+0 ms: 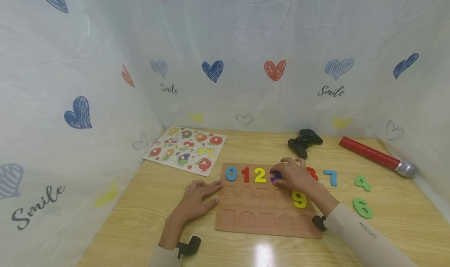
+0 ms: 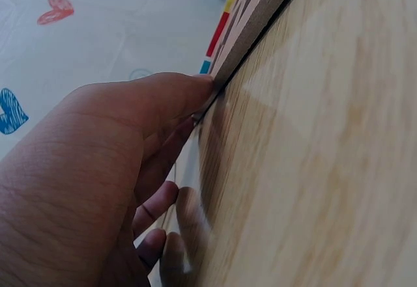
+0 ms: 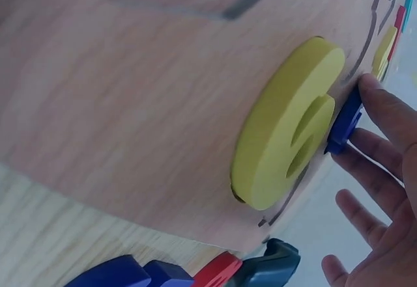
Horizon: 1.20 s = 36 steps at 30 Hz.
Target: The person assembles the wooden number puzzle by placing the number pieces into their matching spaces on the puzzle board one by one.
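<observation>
While the left hand [image 1: 197, 199] touches the board [image 1: 242, 207] with relaxed fingers, the right hand [image 1: 292, 176] pinches the purple 3 [image 3: 345, 125].

From where I stood, the walls were just whitish, kinda wrinkly sheeting [image 1: 242, 28], back and both sides, covered in scribbly blue, red and yellow hearts [image 1: 212, 70] plus loopy black "Smile" lettering [image 1: 331, 91]. Below was a pale wood-grain table [image 1: 137, 208], with a bright glare patch [image 1: 264, 255] toward the near side.
</observation>
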Tool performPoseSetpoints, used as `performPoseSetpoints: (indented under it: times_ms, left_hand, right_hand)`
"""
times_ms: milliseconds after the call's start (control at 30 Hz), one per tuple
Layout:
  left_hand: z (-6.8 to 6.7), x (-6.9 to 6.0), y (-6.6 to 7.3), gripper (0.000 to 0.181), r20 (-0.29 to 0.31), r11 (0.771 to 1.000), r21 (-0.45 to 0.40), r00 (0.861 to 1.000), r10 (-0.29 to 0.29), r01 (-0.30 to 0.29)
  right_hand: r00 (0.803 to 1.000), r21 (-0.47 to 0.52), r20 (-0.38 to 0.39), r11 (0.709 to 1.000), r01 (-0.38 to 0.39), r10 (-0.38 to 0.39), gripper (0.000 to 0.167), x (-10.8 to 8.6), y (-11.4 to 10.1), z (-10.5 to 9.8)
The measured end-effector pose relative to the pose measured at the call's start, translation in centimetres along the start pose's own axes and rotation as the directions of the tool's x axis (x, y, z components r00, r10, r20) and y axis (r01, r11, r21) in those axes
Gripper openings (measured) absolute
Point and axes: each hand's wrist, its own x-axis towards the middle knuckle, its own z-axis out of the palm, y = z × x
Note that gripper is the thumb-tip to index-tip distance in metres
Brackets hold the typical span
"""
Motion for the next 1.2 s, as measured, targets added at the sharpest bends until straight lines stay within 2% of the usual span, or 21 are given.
performPoseSetpoints:
  times_ms: [200, 400, 600, 833, 1000, 1200]
  left_hand:
    - [-0.1, 0.0, 0.0, 0.049, 0.005, 1.0, -0.019, 1.0, -0.003, 0.004]
    - [-0.1, 0.3, 0.1, 0.049, 0.002, 1.0, -0.007, 1.0, 0.001, 0.0]
    - [0.1, 0.2, -0.1, 0.049, 0.008, 1.0, -0.002, 1.0, -0.006, 0.006]
    - [0.0, 0.1, 0.0, 0.048, -0.003, 1.0, -0.005, 1.0, -0.006, 0.006]
    - [-0.1, 0.1, 0.1, 0.049, 0.002, 1.0, -0.007, 1.0, 0.0, 0.0]
    - [-0.1, 0.1, -0.1, 0.049, 0.01, 1.0, -0.003, 1.0, -0.017, 0.017]
  right_hand:
    - [1.0, 0.004, 0.008, 1.0, -0.027, 0.027, 0.039, 0.1, 0.0, 0.0]
    - [1.0, -0.011, -0.003, 1.0, 0.0, 0.0, 0.039, -0.1, 0.2, 0.0]
    - [1.0, -0.036, 0.015, 0.999, 0.028, -0.027, 0.043, -0.6, 0.4, -0.2]
    - [0.995, -0.055, -0.055, 0.995, 0.082, -0.085, 0.041, -2.5, 1.3, -1.0]
    - [0.991, -0.081, -0.092, 0.993, 0.085, -0.092, 0.034, -4.0, 2.2, -1.8]
    - [0.987, -0.033, -0.14, 0.997, 0.075, -0.079, 0.033, -5.8, 3.5, -2.5]
